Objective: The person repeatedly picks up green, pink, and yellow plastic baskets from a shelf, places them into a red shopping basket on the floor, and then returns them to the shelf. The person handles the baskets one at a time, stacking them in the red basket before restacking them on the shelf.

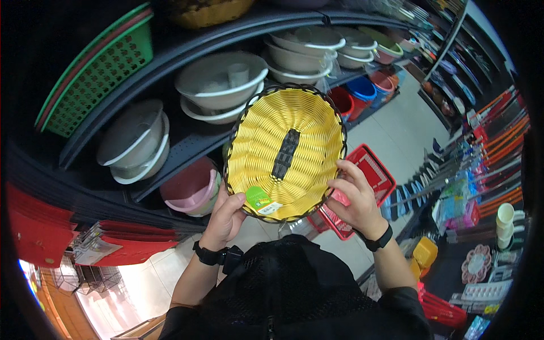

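A yellow woven oval basket [258, 144] with a dark braided rim and a black woven strip at its middle is held up in front of me, its inside toward me. My left hand [225, 218] grips the lower left rim, thumb on the inner side. On the right, my right hand [357, 198] pinches the lower right rim with thumb and fingers. A green round tag [258, 196] and a white price label [270, 208] are on the basket near my left thumb. Both wrists wear black bands.
Dark shelves on the left carry stacked white basins [222, 79] and green perforated baskets [107, 68]. A pink bucket [192, 184] stands below. Behind my right hand is a red shopping basket [371, 170]. Brushes and mops [419, 184] line the right side.
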Demonstrator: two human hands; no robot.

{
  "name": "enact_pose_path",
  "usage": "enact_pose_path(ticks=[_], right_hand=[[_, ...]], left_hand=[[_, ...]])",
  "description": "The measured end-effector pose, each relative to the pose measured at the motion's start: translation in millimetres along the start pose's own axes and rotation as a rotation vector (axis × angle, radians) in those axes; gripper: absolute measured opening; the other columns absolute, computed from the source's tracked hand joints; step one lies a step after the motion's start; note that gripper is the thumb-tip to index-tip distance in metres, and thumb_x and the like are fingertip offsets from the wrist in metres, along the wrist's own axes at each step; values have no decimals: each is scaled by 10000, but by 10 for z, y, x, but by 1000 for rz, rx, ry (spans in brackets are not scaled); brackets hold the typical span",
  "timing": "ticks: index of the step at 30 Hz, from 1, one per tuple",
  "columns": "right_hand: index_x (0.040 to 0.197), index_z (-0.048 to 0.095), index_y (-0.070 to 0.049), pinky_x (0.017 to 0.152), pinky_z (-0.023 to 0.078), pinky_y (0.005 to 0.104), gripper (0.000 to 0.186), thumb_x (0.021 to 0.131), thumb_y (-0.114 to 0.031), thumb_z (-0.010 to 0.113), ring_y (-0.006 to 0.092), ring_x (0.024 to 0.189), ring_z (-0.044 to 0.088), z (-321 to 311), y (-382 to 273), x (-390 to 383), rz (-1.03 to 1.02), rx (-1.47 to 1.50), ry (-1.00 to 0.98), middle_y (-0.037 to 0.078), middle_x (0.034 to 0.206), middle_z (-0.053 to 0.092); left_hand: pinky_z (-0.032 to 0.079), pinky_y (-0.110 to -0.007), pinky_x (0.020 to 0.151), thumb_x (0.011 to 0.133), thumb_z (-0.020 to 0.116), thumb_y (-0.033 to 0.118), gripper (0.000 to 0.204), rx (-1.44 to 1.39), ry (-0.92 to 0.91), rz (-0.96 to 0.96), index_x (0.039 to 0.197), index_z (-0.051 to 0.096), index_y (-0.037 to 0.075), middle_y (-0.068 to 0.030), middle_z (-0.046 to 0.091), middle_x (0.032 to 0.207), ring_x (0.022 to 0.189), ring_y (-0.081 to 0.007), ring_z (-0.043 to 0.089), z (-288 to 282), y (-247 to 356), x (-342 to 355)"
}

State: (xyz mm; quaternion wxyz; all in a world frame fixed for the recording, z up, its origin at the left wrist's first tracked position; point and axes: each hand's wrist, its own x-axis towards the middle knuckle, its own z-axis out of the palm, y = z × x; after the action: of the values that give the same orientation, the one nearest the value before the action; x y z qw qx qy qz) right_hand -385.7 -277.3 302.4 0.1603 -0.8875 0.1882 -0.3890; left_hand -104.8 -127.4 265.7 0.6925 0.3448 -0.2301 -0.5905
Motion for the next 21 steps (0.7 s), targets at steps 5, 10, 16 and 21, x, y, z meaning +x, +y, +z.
enact_pose_path(ticks=[5, 10, 16, 21], right_hand=[[1510, 420, -12, 934, 558, 350, 578, 985, -96, 647, 256, 1138, 665, 447, -184, -601, 701, 586, 337, 200, 1387, 583], [1457, 462, 35, 708, 604, 295, 502, 1075, -269, 578, 142, 915, 674, 886, -84, -984, 1170, 808, 46, 121, 1267, 607], [1225, 626, 36, 669, 574, 259, 286, 1026, -169, 607, 114, 729, 649, 932, 198, -1157, 1267, 733, 42, 48, 966, 691], [1227, 611, 41, 680, 603, 284, 279, 994, -111, 587, 146, 813, 693, 849, 765, -1660, 1399, 771, 197, 94, 1050, 698]], left_hand=[[391, -442, 1175, 946, 644, 99, 825, 56, 44, 2, 1617, 165, 92, -145, 405, 1557, 1429, -277, 449, -10, -273, 5], [345, -429, 1198, 947, 668, 121, 911, 236, -50, -83, 1642, 80, 83, -164, 318, 1617, 1473, -291, 384, -305, -496, 103], [382, -412, 1158, 991, 686, 168, 997, 400, -200, -302, 1654, -55, 99, -207, 207, 1667, 1463, -287, 373, -230, -674, 380], [475, -365, 1046, 1006, 698, 276, 905, 599, -269, -467, 1649, 94, 75, -213, 284, 1641, 1378, -246, 487, -339, -997, 672]])
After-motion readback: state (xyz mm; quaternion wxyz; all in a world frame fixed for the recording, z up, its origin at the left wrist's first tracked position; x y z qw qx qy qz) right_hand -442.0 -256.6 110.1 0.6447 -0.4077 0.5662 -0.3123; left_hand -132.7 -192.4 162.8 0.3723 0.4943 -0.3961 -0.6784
